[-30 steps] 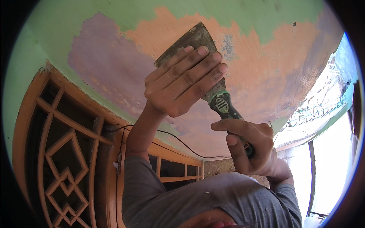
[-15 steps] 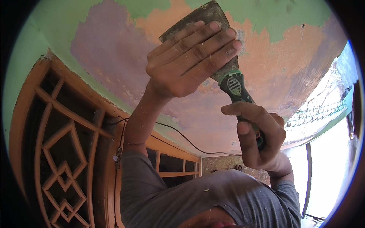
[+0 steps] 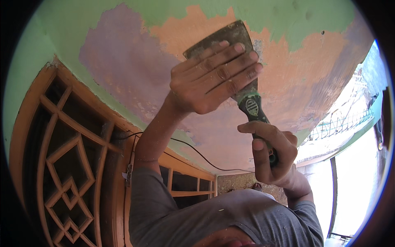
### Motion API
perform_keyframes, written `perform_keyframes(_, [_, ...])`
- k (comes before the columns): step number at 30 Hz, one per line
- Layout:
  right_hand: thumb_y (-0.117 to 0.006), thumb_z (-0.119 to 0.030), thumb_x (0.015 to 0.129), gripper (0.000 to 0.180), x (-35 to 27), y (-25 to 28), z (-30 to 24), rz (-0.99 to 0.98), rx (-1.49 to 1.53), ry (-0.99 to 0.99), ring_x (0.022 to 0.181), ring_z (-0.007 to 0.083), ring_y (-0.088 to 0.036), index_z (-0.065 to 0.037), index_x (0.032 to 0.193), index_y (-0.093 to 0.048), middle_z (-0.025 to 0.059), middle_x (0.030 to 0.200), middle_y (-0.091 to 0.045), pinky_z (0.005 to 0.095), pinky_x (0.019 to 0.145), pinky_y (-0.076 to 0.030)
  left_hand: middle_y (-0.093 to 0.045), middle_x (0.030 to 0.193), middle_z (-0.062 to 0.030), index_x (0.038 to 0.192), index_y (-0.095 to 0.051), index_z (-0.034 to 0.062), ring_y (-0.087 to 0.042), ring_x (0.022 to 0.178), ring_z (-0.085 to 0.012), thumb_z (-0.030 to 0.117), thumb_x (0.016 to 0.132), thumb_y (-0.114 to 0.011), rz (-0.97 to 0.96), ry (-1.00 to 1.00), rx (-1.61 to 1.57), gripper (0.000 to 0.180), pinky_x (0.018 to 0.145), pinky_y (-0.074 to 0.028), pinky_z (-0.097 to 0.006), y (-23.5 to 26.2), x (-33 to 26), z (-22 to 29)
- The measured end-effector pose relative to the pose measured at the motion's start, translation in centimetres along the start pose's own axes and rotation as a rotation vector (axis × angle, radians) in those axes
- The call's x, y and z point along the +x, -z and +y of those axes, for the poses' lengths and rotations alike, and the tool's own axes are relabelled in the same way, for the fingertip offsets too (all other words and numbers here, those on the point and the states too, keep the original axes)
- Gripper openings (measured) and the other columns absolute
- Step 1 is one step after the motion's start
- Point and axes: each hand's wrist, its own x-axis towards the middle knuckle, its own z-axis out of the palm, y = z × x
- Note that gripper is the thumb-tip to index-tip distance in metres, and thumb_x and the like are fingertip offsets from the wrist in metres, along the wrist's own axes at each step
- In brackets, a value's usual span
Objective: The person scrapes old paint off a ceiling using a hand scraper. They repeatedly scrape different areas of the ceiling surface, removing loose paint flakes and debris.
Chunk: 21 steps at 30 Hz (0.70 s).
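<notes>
A wide-bladed scraper (image 3: pixel 234 33) with a worn, stained metal blade and a dark green and black handle lies slantwise against the wall. My right hand (image 3: pixel 275 151) is closed round the lower part of its handle, thumb and forefinger showing. Over the flat of the blade lies my left hand (image 3: pixel 216 79), its fingers stretched out side by side and pressed on the metal. The blade's front edge points up and to the left. Behind it, the wall (image 3: pixel 296 78) shows orange and purple patches where the green paint is gone.
To the left is a wooden door frame with diamond-patterned lattice (image 3: pixel 70 187). A dark cable (image 3: pixel 201 155) runs along the wall's lower part. Bright daylight and wire fencing (image 3: pixel 341 127) show at the right. Rough brownish ground (image 3: pixel 234 183) lies below.
The scraper and both hands have moved down the wall. My left hand is also a little further right, my right hand a little further left. Both keep their hold on the tool.
</notes>
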Motion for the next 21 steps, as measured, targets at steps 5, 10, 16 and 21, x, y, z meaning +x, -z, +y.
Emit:
perform_keyframes(5, [-0.051, -0.013, 0.103, 0.026, 0.5, 0.0, -0.5, 0.018, 0.009, 0.013, 0.048, 0.0089, -0.052, 0.007, 0.109, -0.066, 0.0058, 0.064, -0.061, 0.0259, 0.047, -0.039, -0.078, 0.109, 0.0024, 0.111, -0.079, 0.0206, -0.073, 0.107, -0.0164, 0.022, 0.088, -0.072, 0.028, -0.020, 0.031, 0.025, 0.096, -0.060, -0.034, 0.1, 0.7, -0.7])
perform_keyframes(10, [-0.051, -0.014, 0.103, 0.026, -0.4, -0.4, 0.3, 0.015, 0.007, 0.018, 0.048, 0.0096, -0.052, 0.007, 0.108, -0.066, 0.0069, 0.065, -0.062, 0.0263, 0.048, -0.039, -0.078, 0.109, 0.0021, 0.112, -0.078, 0.0206, -0.073, 0.107, -0.0166, 0.023, 0.086, -0.073, 0.019, -0.059, 0.052, 0.026, 0.095, -0.060, -0.034, 0.0, 0.7, -0.9])
perform_keyframes(16, [-0.051, -0.014, 0.104, 0.025, 0.0, 0.0, -0.5, 0.019, 0.005, 0.005, 0.048, 0.0067, -0.050, 0.006, 0.107, -0.067, 0.0057, 0.068, -0.063, 0.0260, 0.048, -0.038, -0.077, 0.112, 0.0030, 0.114, -0.078, 0.0222, -0.072, 0.110, -0.0162, 0.024, 0.087, -0.074, -0.041, -0.018, 0.031, 0.027, 0.095, -0.060, -0.034, 0.5, -0.1, 0.2])
perform_keyframes(21, [-0.051, -0.015, 0.104, 0.027, 2.3, -0.4, 1.6, 0.056, -0.036, 0.103, 0.048, 0.0041, -0.048, 0.006, 0.109, -0.067, 0.0028, 0.066, -0.060, 0.0227, 0.046, -0.035, -0.077, 0.114, 0.0026, 0.115, -0.078, 0.0218, -0.071, 0.111, -0.0149, 0.025, 0.089, -0.072, 0.084, -0.134, 0.168, 0.026, 0.096, -0.060, -0.033, -0.5, 1.6, -3.6])
